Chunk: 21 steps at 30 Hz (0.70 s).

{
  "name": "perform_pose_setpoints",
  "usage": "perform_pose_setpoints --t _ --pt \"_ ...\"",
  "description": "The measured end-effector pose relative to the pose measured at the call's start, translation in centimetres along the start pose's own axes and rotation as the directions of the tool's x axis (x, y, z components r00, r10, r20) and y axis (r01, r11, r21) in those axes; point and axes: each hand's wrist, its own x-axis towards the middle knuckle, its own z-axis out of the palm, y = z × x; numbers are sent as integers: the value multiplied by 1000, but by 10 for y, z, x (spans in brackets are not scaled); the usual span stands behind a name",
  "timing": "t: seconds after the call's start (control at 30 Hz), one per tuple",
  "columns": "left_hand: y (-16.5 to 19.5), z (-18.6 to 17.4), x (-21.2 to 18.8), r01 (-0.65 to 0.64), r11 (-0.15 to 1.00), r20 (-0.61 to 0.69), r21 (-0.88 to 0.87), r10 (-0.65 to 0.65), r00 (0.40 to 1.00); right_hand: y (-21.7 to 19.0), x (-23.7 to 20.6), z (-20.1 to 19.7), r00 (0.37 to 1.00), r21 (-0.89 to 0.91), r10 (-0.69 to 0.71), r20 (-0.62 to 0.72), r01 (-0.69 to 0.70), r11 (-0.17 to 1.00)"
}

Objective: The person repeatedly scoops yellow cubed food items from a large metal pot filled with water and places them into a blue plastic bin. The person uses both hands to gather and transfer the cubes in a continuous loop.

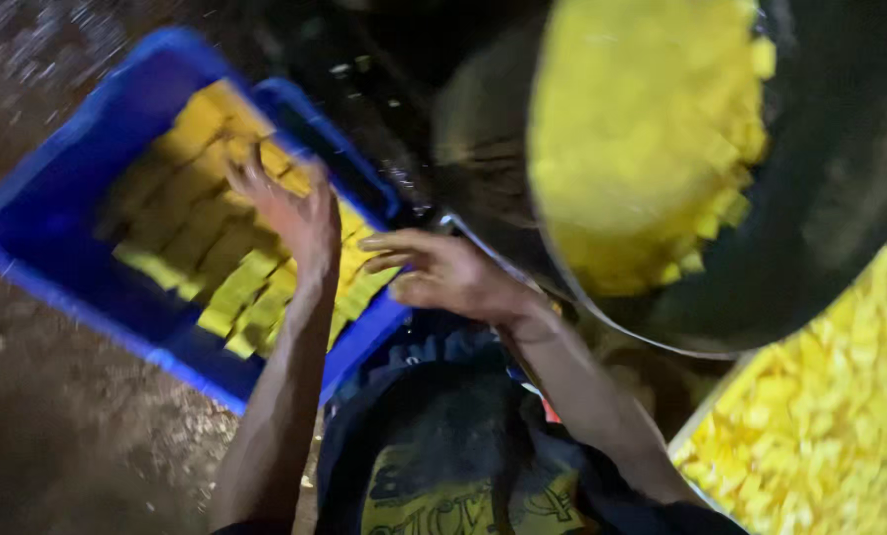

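Dark printed shirt (443, 466) nearest; beyond it, left hand (285, 213) with fingers spread loose over yellow rectangular slabs (216, 248) inside blue plastic crate (57, 198), right hand (443, 272) unclenched, empty, beside crate's near corner, under large dark pan of yellow cubes (652, 149)

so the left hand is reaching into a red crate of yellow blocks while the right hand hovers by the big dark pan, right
Not quite: the crate is blue, not red, as the head view shows. The rest holds: the left hand reaches into it over the yellow blocks, and the right hand hovers open beside the big dark pan.
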Motion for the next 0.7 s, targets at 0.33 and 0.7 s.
perform_pose_setpoints --t 0.33,0.7 --pt "242 310 -113 -785 614 959 -81 262 106 34 -196 -298 749 -350 102 -654 -419 838" --pt "89 371 -115 -789 533 939 306 -307 157 152 -147 -355 888 -694 -89 -452 -287 660"
